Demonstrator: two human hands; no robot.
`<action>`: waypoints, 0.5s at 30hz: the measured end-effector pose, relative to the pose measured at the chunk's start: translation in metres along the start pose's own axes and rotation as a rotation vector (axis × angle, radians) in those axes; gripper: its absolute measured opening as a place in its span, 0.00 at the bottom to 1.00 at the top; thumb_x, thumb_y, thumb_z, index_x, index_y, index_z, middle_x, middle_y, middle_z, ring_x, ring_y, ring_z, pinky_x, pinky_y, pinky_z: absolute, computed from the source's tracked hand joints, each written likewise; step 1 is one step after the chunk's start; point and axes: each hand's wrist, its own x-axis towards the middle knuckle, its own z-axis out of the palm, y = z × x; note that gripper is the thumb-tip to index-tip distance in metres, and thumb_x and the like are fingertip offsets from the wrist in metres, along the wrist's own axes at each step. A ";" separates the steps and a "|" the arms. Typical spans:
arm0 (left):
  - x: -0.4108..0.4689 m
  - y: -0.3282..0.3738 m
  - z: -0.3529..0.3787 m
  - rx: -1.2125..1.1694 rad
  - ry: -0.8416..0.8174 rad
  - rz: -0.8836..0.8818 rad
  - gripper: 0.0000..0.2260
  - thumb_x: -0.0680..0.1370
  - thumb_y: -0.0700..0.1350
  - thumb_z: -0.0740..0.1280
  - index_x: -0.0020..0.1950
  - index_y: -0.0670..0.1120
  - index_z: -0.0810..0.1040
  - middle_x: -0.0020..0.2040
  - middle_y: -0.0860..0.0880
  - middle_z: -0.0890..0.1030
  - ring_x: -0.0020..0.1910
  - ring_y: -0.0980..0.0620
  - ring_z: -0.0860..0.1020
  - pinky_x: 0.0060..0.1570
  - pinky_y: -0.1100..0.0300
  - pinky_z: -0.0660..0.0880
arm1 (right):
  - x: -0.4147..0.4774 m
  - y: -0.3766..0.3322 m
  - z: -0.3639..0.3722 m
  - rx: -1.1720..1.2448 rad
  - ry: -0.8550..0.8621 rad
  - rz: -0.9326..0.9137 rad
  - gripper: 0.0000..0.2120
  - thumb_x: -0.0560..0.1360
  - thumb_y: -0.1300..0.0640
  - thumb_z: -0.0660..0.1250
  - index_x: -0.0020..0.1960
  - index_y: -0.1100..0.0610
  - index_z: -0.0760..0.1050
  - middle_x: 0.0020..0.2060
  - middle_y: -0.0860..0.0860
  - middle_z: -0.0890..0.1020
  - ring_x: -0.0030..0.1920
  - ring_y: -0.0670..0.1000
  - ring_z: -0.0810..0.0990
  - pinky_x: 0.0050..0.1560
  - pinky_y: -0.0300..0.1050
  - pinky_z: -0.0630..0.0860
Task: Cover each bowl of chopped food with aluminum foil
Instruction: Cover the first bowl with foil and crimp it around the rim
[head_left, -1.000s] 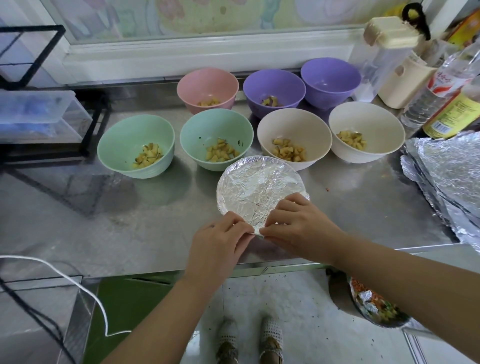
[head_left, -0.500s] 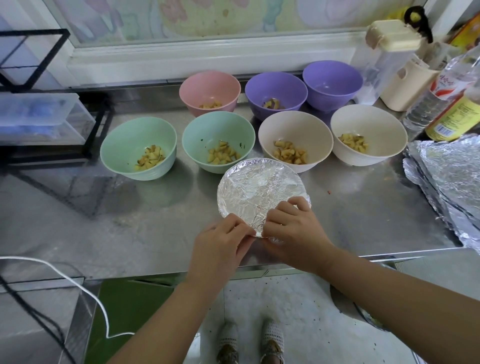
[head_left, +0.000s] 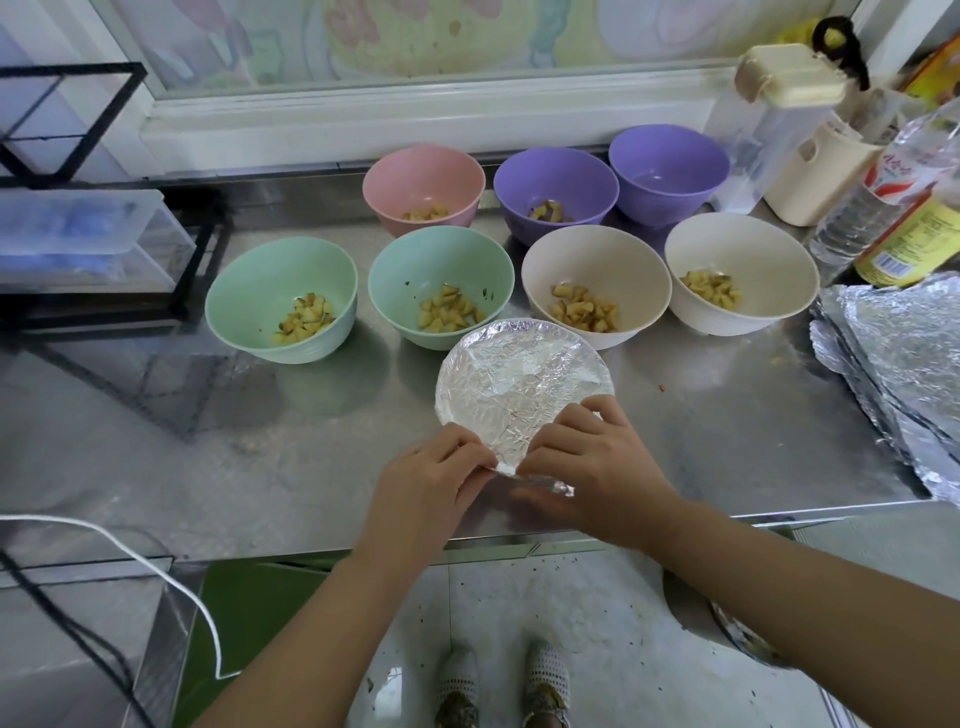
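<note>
Left hand (head_left: 431, 473) and right hand (head_left: 587, 462) pinch the near edge of aluminum foil (head_left: 519, 379) covering a bowl; a hard tug could tear it.

Steel counter (head_left: 208, 467), clear drawers (head_left: 78, 234) at left, cream-lidded jug (head_left: 769, 130), yellow-labelled bottle (head_left: 911, 244) at right, white cable (head_left: 41, 517)

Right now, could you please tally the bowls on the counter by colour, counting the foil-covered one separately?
Pink bowl: 1
Purple bowls: 2
Green bowls: 2
Cream bowls: 2
Foil-covered bowl: 1
Total: 8
</note>
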 end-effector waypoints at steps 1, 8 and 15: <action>-0.001 -0.004 -0.003 -0.001 -0.002 -0.027 0.11 0.80 0.51 0.64 0.48 0.47 0.83 0.50 0.54 0.80 0.39 0.54 0.79 0.38 0.60 0.79 | -0.001 0.004 -0.004 0.026 -0.029 -0.030 0.14 0.81 0.43 0.65 0.46 0.49 0.84 0.44 0.45 0.83 0.44 0.51 0.77 0.52 0.49 0.70; -0.006 0.000 0.000 -0.032 -0.035 -0.029 0.09 0.79 0.51 0.66 0.52 0.48 0.82 0.54 0.54 0.78 0.41 0.53 0.80 0.39 0.59 0.80 | 0.005 0.017 -0.009 0.069 -0.145 -0.153 0.10 0.80 0.49 0.66 0.53 0.50 0.85 0.47 0.46 0.83 0.46 0.53 0.80 0.46 0.52 0.76; -0.002 0.005 0.002 -0.034 0.001 -0.045 0.10 0.80 0.51 0.64 0.47 0.48 0.82 0.48 0.54 0.77 0.38 0.55 0.78 0.36 0.59 0.79 | 0.011 0.018 -0.019 0.068 -0.295 -0.201 0.11 0.76 0.52 0.74 0.58 0.49 0.84 0.50 0.47 0.83 0.49 0.52 0.80 0.50 0.51 0.77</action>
